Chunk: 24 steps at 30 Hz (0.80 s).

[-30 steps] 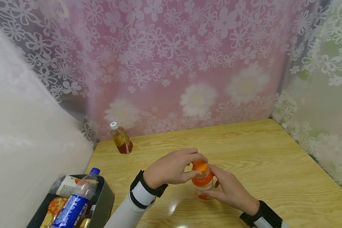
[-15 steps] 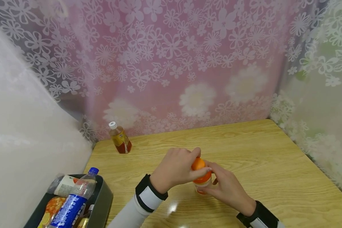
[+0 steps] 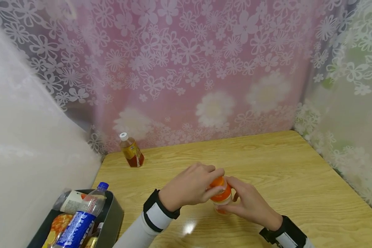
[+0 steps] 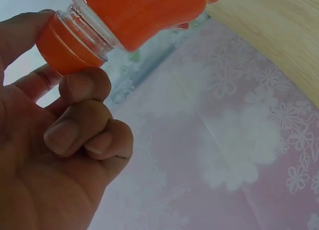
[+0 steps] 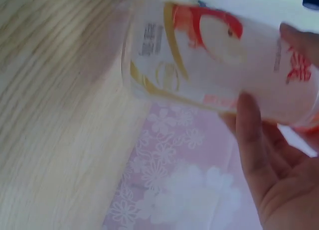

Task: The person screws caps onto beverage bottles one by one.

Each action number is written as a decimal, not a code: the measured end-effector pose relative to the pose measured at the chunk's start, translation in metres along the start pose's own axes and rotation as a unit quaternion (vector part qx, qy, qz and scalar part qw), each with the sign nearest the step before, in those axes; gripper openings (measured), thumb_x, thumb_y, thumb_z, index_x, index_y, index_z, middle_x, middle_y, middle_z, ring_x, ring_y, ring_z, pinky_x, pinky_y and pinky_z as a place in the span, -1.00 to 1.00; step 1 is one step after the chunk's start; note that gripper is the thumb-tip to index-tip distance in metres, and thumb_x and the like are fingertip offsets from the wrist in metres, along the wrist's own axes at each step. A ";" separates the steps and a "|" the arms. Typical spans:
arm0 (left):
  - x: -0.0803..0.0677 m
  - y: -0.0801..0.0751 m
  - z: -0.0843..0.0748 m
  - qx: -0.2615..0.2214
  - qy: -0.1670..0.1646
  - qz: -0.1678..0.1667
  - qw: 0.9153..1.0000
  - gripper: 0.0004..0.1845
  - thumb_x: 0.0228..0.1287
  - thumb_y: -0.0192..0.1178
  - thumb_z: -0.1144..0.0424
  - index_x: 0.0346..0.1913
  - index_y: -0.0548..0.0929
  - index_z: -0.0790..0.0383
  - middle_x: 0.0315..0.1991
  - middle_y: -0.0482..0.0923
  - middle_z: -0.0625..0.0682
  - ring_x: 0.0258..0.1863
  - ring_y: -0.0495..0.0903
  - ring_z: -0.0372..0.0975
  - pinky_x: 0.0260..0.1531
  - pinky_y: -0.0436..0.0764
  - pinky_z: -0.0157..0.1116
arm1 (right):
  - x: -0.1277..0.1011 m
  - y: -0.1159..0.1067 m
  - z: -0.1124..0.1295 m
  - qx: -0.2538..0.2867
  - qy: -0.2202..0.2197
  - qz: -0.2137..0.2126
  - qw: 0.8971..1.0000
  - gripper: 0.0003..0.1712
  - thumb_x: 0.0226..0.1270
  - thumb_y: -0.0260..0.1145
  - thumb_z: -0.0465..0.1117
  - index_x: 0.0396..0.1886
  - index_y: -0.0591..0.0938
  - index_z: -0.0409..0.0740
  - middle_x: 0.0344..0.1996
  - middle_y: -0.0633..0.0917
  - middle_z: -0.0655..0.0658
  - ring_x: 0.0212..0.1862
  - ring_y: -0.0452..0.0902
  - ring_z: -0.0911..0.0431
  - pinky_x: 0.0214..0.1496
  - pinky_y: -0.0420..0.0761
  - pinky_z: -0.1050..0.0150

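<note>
A clear drink bottle (image 3: 221,197) with an orange cap (image 3: 217,182) and an orange-and-white label is between both hands over the table. From the left, my left hand (image 3: 190,186) pinches the cap between thumb and fingers; the left wrist view shows the cap (image 4: 67,48) seated at the neck, the other fingers curled below it. My right hand (image 3: 251,201) grips the bottle's body from the right. In the right wrist view, thumb and fingers hold the white label with its apple picture (image 5: 219,38), while the cap lies outside that view.
A tea bottle (image 3: 132,153) with a white cap stands at the table's back left. At the front left, a dark grey bin (image 3: 114,212) holds a large blue-labelled bottle (image 3: 80,222) and several packages. Patterned curtains (image 3: 186,69) hang behind the wooden table (image 3: 282,165).
My left hand twists at the cap: its thumb reached further right across the bottle half a second ago and is now back left. The right hand keeps its grip, shifting only slightly.
</note>
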<state>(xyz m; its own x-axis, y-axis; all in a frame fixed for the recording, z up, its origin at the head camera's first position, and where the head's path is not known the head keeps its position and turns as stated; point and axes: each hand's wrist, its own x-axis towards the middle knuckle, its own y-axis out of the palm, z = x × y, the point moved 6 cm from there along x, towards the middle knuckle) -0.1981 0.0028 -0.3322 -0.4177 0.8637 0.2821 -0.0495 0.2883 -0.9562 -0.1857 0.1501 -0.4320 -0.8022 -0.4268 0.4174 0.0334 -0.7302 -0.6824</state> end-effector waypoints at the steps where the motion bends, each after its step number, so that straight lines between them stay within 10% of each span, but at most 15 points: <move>1: -0.001 0.000 -0.001 0.003 0.003 0.004 1.000 -0.74 0.53 0.13 -0.05 -0.10 0.52 0.08 -0.45 0.43 -0.16 -0.58 0.36 -0.44 -0.46 0.41 -0.48 | 0.000 0.000 0.000 0.005 -0.001 0.008 1.000 -0.20 0.10 0.60 0.10 0.34 0.47 0.21 0.03 0.65 0.18 -0.20 0.57 0.33 -0.38 0.63 0.36; 13: -0.006 -0.007 0.000 0.058 -0.011 -0.135 0.989 -0.66 0.35 0.23 -0.21 -0.18 0.68 -0.02 -0.43 0.58 -0.24 -0.55 0.44 -0.43 -0.52 0.43 -0.47 | -0.002 0.003 0.003 0.029 -0.017 0.009 0.999 -0.28 0.16 0.56 0.13 0.30 0.47 0.27 0.07 0.65 0.19 -0.16 0.60 0.32 -0.36 0.65 0.31; 24: -0.011 -0.001 0.015 0.031 -0.060 -0.120 0.990 -0.66 0.31 0.28 -0.17 -0.15 0.64 0.02 -0.40 0.61 -0.21 -0.57 0.44 -0.45 -0.54 0.39 -0.54 | -0.006 0.010 0.001 -0.011 0.021 0.002 1.000 0.27 0.03 0.61 0.21 0.64 0.11 0.11 0.20 0.62 0.03 -0.04 0.67 0.19 -0.28 0.64 0.38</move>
<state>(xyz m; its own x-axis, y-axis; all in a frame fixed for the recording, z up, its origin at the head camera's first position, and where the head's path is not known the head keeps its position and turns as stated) -0.2065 -0.0134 -0.3357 -0.4920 0.7168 0.4942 -0.2138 0.4508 -0.8667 -0.1801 0.1449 -0.4403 -0.8268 -0.4064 0.3888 0.0241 -0.7163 -0.6974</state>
